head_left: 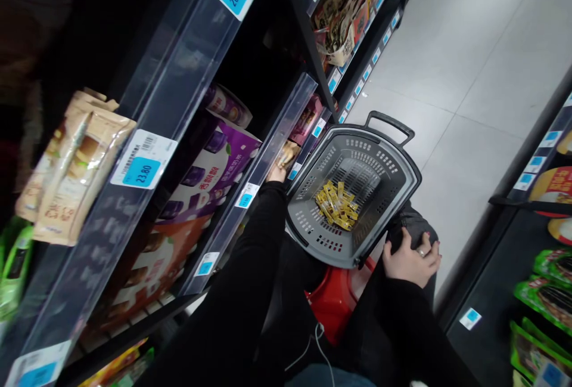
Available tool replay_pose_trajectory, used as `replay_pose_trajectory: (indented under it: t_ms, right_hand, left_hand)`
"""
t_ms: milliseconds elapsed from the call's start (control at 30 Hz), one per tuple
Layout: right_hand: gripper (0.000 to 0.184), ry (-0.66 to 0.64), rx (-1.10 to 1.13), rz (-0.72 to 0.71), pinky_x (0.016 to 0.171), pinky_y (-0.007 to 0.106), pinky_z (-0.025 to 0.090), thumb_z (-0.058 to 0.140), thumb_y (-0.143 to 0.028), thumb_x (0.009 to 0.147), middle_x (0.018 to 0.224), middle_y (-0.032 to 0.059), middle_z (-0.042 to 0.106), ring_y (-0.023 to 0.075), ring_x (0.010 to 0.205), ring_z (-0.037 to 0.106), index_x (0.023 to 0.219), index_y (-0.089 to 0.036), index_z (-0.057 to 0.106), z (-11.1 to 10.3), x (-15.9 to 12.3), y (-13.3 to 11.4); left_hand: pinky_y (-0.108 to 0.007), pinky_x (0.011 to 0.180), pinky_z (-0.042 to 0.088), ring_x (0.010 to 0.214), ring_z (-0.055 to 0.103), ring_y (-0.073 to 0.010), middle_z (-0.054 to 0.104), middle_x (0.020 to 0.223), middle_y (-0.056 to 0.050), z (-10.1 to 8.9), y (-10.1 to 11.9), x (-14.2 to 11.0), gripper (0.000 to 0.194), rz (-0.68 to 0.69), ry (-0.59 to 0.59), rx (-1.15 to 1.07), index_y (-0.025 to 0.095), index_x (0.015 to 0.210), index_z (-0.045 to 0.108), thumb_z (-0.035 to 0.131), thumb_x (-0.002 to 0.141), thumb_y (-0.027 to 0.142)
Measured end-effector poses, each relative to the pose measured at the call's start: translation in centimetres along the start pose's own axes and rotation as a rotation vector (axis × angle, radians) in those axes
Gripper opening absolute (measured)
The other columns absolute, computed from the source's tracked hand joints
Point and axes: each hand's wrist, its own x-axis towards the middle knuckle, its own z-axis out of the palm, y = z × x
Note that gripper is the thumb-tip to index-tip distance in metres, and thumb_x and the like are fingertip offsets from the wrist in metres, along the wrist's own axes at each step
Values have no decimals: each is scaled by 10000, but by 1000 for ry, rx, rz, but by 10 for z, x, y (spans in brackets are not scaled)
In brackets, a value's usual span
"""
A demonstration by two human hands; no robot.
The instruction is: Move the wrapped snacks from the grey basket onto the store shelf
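My left hand (pixel 276 173) reaches into a low shelf past the clear price rail (pixel 263 166), touching small tan snack packets (pixel 288 153); its fingers are hidden behind the rail. My right hand (pixel 412 259), with a ring on one finger, rests flat with fingers spread on my knee next to the rim of a grey shopping basket (pixel 308 220). Several small yellow packets (pixel 337 204) lie in the bottom of the basket.
Black shelves on the left hold purple and orange boxes (pixel 210 178), beige pouches (pixel 71 160) and blue price tags (pixel 142 169). A red stool (pixel 335 300) sits under the basket. Another shelf with green packets (pixel 545 297) stands on the right. A grey tiled aisle (pixel 473 65) runs ahead.
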Motion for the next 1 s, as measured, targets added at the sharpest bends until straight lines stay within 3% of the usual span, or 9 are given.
replay_pose_trajectory:
  t_ms: [167, 367, 533, 600, 667, 733, 800, 900, 1000]
  right_hand:
    - [443, -14, 5, 9, 920, 585, 290, 602, -366, 700, 1326, 171, 387, 395, 1244, 288, 1111, -204, 583, -4, 1, -2]
    - [441, -12, 34, 4, 900, 602, 285, 597, -341, 695, 1328, 179, 378, 407, 1237, 279, 1111, -194, 579, -6, 2, -3]
    - [430, 25, 119, 1, 866, 627, 280, 594, -352, 688, 1311, 187, 396, 423, 1208, 300, 1090, -201, 581, -7, -3, 0]
    - [420, 34, 147, 3, 855, 632, 276, 586, -370, 689, 1303, 189, 404, 429, 1201, 304, 1077, -211, 585, -6, -5, 2]
    - [415, 39, 175, 1, 828, 646, 273, 578, -380, 682, 1287, 187, 417, 440, 1188, 309, 1068, -227, 588, -6, -7, 4]
    - [413, 42, 206, -3, 792, 659, 267, 566, -385, 673, 1267, 181, 430, 452, 1170, 321, 1063, -250, 590, -5, -7, 6]
    - [410, 47, 233, 6, 764, 667, 260, 546, -403, 664, 1252, 171, 437, 460, 1163, 329, 1050, -276, 592, -4, -9, 7]
    - [401, 39, 247, 41, 751, 666, 255, 514, -434, 642, 1246, 149, 445, 459, 1180, 335, 1021, -331, 588, 4, -12, 12]
    - [385, 29, 199, 95, 784, 637, 261, 483, -445, 598, 1239, 119, 463, 431, 1208, 343, 961, -382, 592, 17, -13, 17]
  left_hand:
    - [-415, 976, 338, 1121, 464, -305, 499, 1183, -167, -1, 14, -14, 549, 166, 1, 139, 124, 1296, 423, 477, 750, 96]
    - [-350, 873, 395, 1042, 500, -261, 514, 1164, -161, -28, 25, -36, 519, 133, 81, 124, 117, 1298, 385, 470, 788, 156]
    - [-378, 905, 388, 1025, 532, -257, 589, 1025, -142, -43, 48, -74, 419, 432, -10, 78, 133, 1160, 527, 513, 741, 151]
    - [-384, 894, 411, 1019, 546, -252, 600, 1018, -134, -51, 60, -95, 405, 512, 54, 7, 138, 1129, 545, 519, 725, 154]
    - [-368, 844, 454, 970, 572, -236, 612, 996, -120, -67, 70, -123, 365, 532, 204, -132, 142, 1082, 555, 527, 719, 172]
    - [-340, 770, 493, 869, 600, -209, 625, 920, -93, -98, 73, -156, 291, 536, 376, -320, 156, 1016, 562, 553, 733, 223]
    - [-322, 710, 515, 780, 612, -186, 625, 845, -70, -147, 66, -190, 254, 534, 513, -492, 163, 949, 567, 600, 738, 302]
    - [-366, 728, 528, 843, 630, -214, 621, 906, -60, -248, 34, -226, 326, 446, 599, -579, 157, 965, 568, 634, 733, 378]
    - [-453, 797, 502, 946, 611, -252, 610, 951, -44, -349, -12, -227, 420, 419, 606, -533, 94, 1020, 552, 678, 684, 312]
